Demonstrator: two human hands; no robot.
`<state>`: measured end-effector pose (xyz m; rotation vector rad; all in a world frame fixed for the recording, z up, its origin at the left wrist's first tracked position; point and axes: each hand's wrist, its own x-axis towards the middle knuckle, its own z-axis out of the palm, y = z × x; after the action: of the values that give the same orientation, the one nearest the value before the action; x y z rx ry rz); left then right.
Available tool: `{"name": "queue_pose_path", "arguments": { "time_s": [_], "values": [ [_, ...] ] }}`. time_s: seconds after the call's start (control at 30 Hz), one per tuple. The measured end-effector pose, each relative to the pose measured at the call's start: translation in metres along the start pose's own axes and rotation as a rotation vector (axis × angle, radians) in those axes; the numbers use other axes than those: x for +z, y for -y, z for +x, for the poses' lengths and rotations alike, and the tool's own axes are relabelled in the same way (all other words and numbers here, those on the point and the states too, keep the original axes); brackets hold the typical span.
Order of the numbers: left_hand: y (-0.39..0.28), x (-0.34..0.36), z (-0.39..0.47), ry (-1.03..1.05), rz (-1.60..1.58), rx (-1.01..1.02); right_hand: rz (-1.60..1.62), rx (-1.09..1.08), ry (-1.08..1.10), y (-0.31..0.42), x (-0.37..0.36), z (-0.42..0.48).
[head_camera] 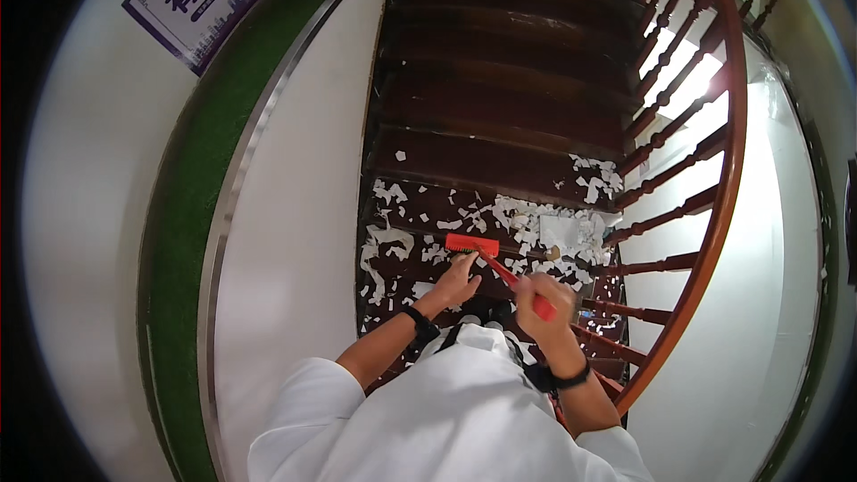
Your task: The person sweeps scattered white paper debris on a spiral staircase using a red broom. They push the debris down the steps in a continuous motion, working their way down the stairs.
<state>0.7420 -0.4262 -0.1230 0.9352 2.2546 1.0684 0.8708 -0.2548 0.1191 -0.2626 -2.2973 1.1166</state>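
My right hand [546, 308] is closed around the handle of a red brush [472, 244], whose bristled head lies over a dark wooden stair in front of me. Just below the brush head is my left hand [460, 281], fingers pointing at it; whether they touch it I cannot tell. Torn white paper scraps [519, 214] cover the steps around the brush, thickest to its right, where a larger flat white piece [560, 231] lies on the pile. Crumpled white strips [392, 241] lie to the left of the brush.
Dark wooden stairs [502, 100] rise ahead. A curved wooden handrail [726, 167] with turned balusters runs along the right side. On the left stands a white wall [281, 227] with a metal-edged green band [181, 248]. More scraps are scattered on steps beyond the balusters.
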Motion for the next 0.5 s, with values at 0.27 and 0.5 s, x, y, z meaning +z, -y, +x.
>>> {"name": "queue_pose_path", "arguments": {
  "time_s": [0.27,0.5],
  "values": [
    [-0.046,-0.004,0.008,0.183,-0.013,-0.23,0.232,0.219,0.416,-0.06,0.012,-0.03],
    [-0.029,0.007,0.008,0.414,-0.043,-0.396,0.396,0.369,0.102,-0.079,0.013,-0.017]
  ]
}}
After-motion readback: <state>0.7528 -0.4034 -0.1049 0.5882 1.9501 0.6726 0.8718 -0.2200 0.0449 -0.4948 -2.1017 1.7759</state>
